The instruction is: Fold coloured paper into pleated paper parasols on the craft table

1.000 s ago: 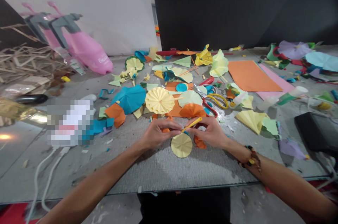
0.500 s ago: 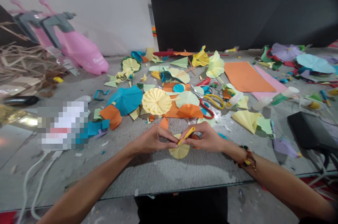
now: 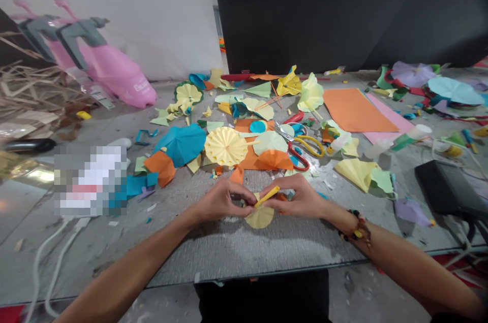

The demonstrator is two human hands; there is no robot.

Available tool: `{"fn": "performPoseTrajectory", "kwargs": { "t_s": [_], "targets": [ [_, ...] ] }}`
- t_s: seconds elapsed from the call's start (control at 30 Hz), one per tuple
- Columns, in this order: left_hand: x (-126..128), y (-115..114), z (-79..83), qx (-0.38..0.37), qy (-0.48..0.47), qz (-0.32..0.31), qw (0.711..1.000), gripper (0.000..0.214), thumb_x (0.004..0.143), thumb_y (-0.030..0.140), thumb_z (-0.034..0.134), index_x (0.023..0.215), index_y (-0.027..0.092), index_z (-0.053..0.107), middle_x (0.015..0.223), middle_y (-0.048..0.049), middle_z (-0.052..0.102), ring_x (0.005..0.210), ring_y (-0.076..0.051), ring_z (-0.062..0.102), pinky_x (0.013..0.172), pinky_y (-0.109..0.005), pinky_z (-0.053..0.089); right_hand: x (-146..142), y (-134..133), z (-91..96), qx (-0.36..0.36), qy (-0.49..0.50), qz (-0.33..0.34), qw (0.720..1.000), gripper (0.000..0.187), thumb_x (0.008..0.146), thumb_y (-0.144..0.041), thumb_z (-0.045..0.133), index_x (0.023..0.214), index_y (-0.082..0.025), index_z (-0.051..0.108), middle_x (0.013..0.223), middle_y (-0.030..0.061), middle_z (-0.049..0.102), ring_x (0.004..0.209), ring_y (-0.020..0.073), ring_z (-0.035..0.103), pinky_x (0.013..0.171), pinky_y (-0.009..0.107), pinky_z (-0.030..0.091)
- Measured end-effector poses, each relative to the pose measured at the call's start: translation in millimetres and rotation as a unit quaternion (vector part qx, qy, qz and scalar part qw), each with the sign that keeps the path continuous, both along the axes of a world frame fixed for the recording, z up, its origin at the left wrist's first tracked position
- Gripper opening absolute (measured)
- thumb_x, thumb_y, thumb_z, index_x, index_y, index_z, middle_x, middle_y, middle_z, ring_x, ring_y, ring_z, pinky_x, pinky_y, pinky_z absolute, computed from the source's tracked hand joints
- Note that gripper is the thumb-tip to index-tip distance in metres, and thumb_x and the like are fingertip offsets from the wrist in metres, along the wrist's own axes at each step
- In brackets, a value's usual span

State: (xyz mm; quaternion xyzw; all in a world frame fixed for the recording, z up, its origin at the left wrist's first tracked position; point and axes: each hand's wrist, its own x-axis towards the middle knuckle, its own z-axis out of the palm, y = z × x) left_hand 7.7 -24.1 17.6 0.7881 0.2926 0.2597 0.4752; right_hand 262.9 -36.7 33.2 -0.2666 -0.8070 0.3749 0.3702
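Between my fingertips is a narrow folded strip of yellow paper [image 3: 269,195], slanting up to the right. My left hand [image 3: 224,200] pinches its lower end with thumb and fingers. From the other side my right hand [image 3: 299,196] pinches the strip too, thumb below and fingers above. Beneath the hands a pale yellow creased paper circle [image 3: 260,217] lies on the table, partly covered by them. Beyond my hands is a cream pleated paper rosette [image 3: 226,147]. A bit of orange paper [image 3: 282,198] shows behind my right fingers.
Scissors with yellow handles [image 3: 310,145] and scissors with red handles [image 3: 299,159] lie ahead. A blue paper circle [image 3: 183,142], orange sheets [image 3: 358,109] and many scraps are spread around. Pink spray bottles [image 3: 122,82] stand left; a black adapter [image 3: 450,188] is at right.
The yellow strip has tilted slightly lower and flatter between my fingertips. My left fingers have arched a little, opening a wider gap above the thumb. Everything else stays in place.
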Motion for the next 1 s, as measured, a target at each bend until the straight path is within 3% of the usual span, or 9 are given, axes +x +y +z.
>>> {"fn": "performPoseTrajectory", "kwargs": {
  "t_s": [0.1,0.17,0.27,0.33,0.43,0.5,0.67,0.83,1.0],
  "targets": [
    [2,0,-0.5,0.021,-0.020,0.040,0.999,0.008,0.081,0.023,0.076,0.083,0.017,0.080,0.077,-0.0050,0.078,0.068,-0.016,0.073,0.066,-0.022,0.059,9,8,7.1,0.078,0.029,-0.134,0.988,0.016,0.094,-0.034,0.073,0.103,-0.022,0.078,0.089,0.0025,0.081,0.073,0.0139,0.073,0.067,0.024,0.059],
    [3,0,-1.7,0.029,-0.039,0.086,0.995,0.009,0.081,0.026,0.078,0.080,0.017,0.080,0.076,-0.0049,0.078,0.068,-0.017,0.074,0.068,-0.024,0.060,20,17,9.3,0.152,0.017,-0.267,0.951,0.015,0.097,-0.032,0.068,0.106,-0.023,0.077,0.091,0.0026,0.080,0.069,0.0139,0.072,0.065,0.026,0.059],
    [3,3,-5.7,0.042,-0.069,0.157,0.984,0.011,0.079,0.029,0.081,0.078,0.018,0.080,0.074,-0.0048,0.078,0.068,-0.018,0.074,0.068,-0.026,0.061,40,35,6.1,0.255,-0.111,-0.379,0.883,0.021,0.101,-0.029,0.059,0.112,-0.022,0.075,0.097,0.0061,0.080,0.072,0.0169,0.072,0.070,0.031,0.058],
    [2,4,-9.2,0.060,-0.090,0.191,0.976,0.009,0.077,0.027,0.082,0.078,0.018,0.079,0.073,-0.0044,0.078,0.067,-0.018,0.073,0.068,-0.026,0.060,52,46,-0.3,0.256,-0.228,-0.415,0.843,0.029,0.103,-0.025,0.051,0.121,-0.021,0.072,0.105,0.0091,0.079,0.088,0.0234,0.074,0.075,0.036,0.059],
    [0,7,-13.6,0.084,-0.116,0.232,0.962,0.010,0.077,0.026,0.082,0.076,0.018,0.077,0.074,-0.0040,0.077,0.070,-0.017,0.072,0.069,-0.025,0.058,66,61,-14.2,0.245,-0.335,-0.397,0.819,0.046,0.098,-0.011,0.041,0.141,-0.013,0.059,0.139,0.0161,0.066,0.123,0.0312,0.065,0.094,0.044,0.057],
    [-2,10,-15.4,0.085,-0.122,0.244,0.958,0.012,0.079,0.028,0.081,0.077,0.018,0.076,0.076,-0.0039,0.077,0.071,-0.016,0.070,0.069,-0.024,0.056,72,68,-23.0,0.227,-0.385,-0.380,0.810,0.054,0.093,-0.007,0.041,0.146,-0.009,0.052,0.146,0.0193,0.060,0.133,0.0338,0.058,0.102,0.047,0.053],
    [-3,14,-17.6,0.093,-0.103,0.226,0.964,0.016,0.088,0.033,0.073,0.084,0.018,0.072,0.080,-0.0032,0.073,0.075,-0.015,0.067,0.074,-0.025,0.053,77,79,-31.9,0.221,-0.400,-0.377,0.806,0.048,0.103,-0.022,0.037,0.147,-0.010,0.051,0.129,0.0211,0.069,0.121,0.0367,0.061,0.099,0.052,0.051],
    [-2,15,-19.5,0.111,-0.083,0.229,0.963,0.020,0.092,0.038,0.068,0.086,0.018,0.069,0.083,-0.0028,0.071,0.079,-0.015,0.065,0.077,-0.026,0.052,83,95,-40.5,0.176,-0.330,-0.404,0.835,0.044,0.107,-0.039,0.035,0.127,-0.015,0.067,0.129,0.0203,0.067,0.123,0.0344,0.060,0.104,0.052,0.048],
    [-1,14,-19.5,0.114,-0.065,0.234,0.963,0.021,0.091,0.038,0.067,0.086,0.018,0.069,0.082,-0.0022,0.071,0.077,-0.015,0.065,0.076,-0.026,0.052,86,104,-57.4,0.158,-0.327,-0.404,0.840,0.045,0.107,-0.044,0.037,0.119,-0.016,0.070,0.117,0.0166,0.073,0.116,0.0317,0.065,0.105,0.050,0.049]
  ]
}}
